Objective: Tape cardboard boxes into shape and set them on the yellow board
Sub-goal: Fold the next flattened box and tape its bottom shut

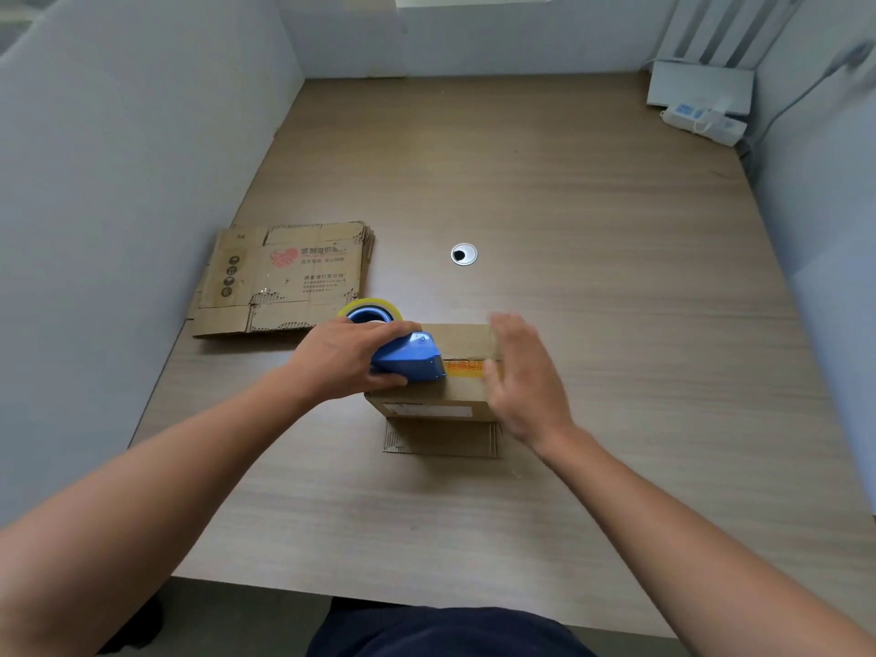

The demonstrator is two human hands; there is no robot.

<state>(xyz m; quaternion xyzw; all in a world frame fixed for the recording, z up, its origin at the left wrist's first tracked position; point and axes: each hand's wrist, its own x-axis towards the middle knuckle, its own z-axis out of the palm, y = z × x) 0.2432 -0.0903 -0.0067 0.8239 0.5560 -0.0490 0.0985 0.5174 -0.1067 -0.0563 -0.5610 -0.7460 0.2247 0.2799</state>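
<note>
A small folded cardboard box (pixel 462 341) stands on the wooden table (pixel 521 192) just in front of me, one bottom flap (pixel 441 438) lying flat toward me. My left hand (pixel 343 358) grips a blue tape dispenser (pixel 410 358) with a yellowish tape roll (pixel 372 308), its front edge resting on the box top beside an orange printed strip (pixel 467 366). My right hand (pixel 526 377) is at the box's right side with straight fingers, slightly blurred; whether it touches the box is unclear. No yellow board is in view.
A stack of flattened cardboard boxes (pixel 284 277) lies on the table to the left, against the white partition (pixel 118 206). A round cable grommet (pixel 464 254) sits mid-table. A white power strip (pixel 704 118) and a white router (pixel 699 85) sit in the far right corner.
</note>
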